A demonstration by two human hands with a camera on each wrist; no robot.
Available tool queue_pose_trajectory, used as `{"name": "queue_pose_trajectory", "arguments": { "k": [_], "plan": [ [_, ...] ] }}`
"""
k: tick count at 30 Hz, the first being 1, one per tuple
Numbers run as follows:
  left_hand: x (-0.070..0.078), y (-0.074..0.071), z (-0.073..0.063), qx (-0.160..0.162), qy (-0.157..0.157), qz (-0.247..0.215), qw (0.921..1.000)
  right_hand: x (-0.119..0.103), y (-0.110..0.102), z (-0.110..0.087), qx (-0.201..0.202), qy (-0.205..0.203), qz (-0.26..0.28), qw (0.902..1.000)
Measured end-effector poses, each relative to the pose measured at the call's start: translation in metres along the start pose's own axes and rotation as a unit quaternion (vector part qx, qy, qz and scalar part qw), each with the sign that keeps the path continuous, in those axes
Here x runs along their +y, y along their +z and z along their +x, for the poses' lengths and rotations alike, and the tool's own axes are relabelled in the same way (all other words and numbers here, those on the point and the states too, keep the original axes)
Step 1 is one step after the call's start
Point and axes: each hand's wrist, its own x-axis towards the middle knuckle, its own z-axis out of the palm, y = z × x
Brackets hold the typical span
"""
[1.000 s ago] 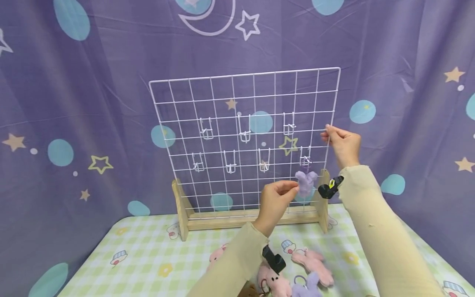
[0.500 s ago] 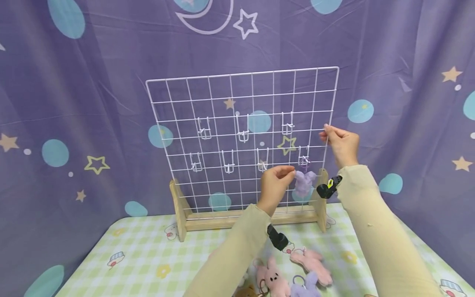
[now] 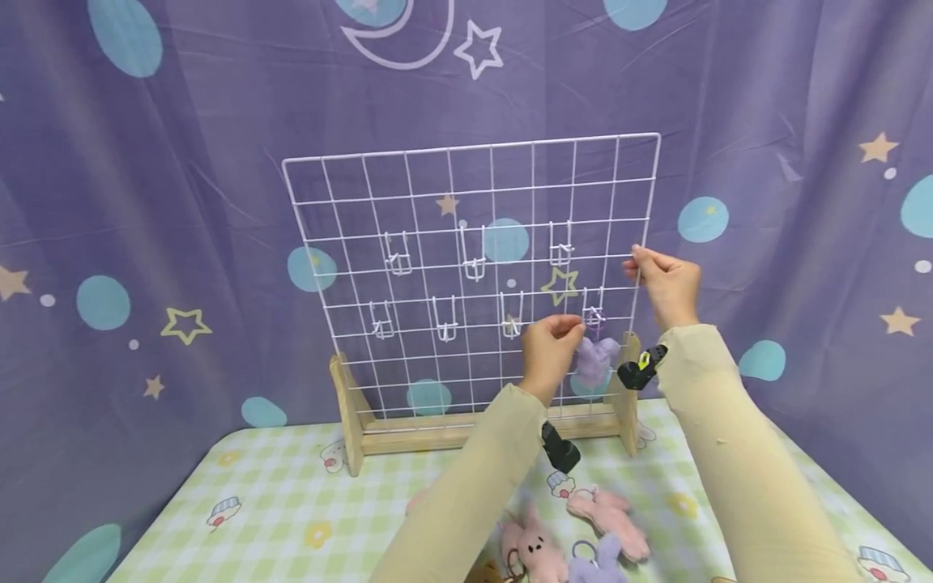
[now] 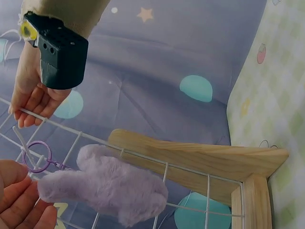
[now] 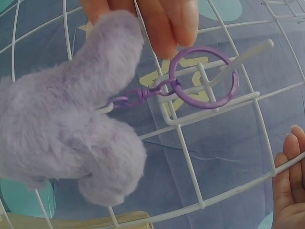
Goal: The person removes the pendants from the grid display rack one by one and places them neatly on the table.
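A furry purple plush keychain [image 3: 596,361] hangs by its purple ring [image 5: 204,77] from a white wire hook [image 3: 594,316] at the lower right of the wire grid panel [image 3: 470,148]. My left hand [image 3: 551,352] is beside the ring and the plush's ear, its fingertips close to the ring. In the right wrist view, the left fingers [image 5: 183,28] lie along the ring's edge without curling round it; whether they touch is unclear. With thumb and fingers, my right hand [image 3: 666,285] pinches the right edge wire of the grid panel.
Several white hooks [image 3: 446,328] hang in two rows on the panel, held in a wooden stand [image 3: 419,440]. On the checked tablecloth [image 3: 270,502] lie pink plush toys [image 3: 611,522], a purple plush [image 3: 601,561] and a partly hidden brown one [image 3: 484,573].
My left hand has risen from beside the plush's body to the level of its ring and hook. The right hand stays on the panel's edge. The head view shifts slightly.
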Motion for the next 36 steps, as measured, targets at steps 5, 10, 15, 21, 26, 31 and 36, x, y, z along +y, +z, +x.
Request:
{"name": "queue_pose_trajectory", "arguments": {
  "k": [5,10,15,21,26,31,36],
  "plan": [
    [-0.001,0.002,0.004,0.001,-0.024,0.007,0.9997,0.009,-0.001,0.005,0.003,0.007,-0.012,0.9999],
    [-0.001,0.005,0.006,-0.005,-0.026,0.007,0.9996,0.02,-0.002,0.013,0.008,0.006,-0.01,0.9999],
    [0.002,0.005,0.005,-0.001,-0.019,0.011,0.9998,0.022,-0.002,0.015,0.006,-0.002,-0.01,0.9999],
    [0.005,0.003,0.002,-0.004,-0.016,0.006,0.9998,0.021,-0.003,0.015,0.01,0.002,-0.013,0.9999],
    [0.007,0.002,0.0,0.001,-0.005,0.011,0.9999,0.022,-0.004,0.016,0.009,0.005,-0.008,0.9999],
    [0.011,0.003,-0.002,0.003,0.01,0.006,0.9999,0.022,-0.005,0.017,0.01,-0.001,0.001,1.0],
    [0.016,0.002,-0.004,0.0,0.012,-0.015,0.9998,0.018,-0.006,0.015,0.008,0.004,0.003,1.0]
  ]
}}
